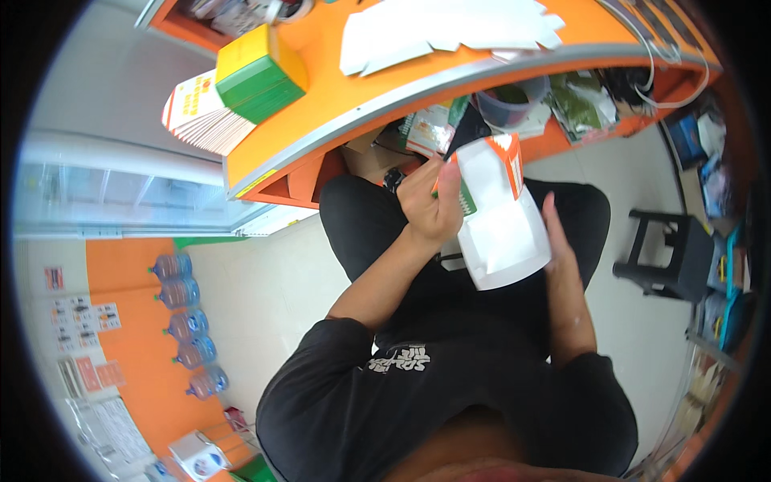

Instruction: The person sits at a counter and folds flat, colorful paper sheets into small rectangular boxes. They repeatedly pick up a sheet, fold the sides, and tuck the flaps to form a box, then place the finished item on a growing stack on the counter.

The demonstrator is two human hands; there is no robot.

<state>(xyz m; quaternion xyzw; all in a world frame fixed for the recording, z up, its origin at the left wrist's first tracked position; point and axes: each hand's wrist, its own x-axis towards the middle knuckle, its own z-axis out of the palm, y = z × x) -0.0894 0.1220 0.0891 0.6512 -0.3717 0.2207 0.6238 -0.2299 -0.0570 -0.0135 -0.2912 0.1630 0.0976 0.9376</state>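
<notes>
Over the lap, the left hand (pixel 430 205) had its fingers closed around the white carton (pixel 502 217) at the orange-and-green top edge. The right hand (pixel 560 241) pressed flat-open fingers against its side. Beyond, flat white carton blanks (pixel 442 32) lay on the orange surface (pixel 337 88), with a yellow-green box (pixel 261 72).
</notes>
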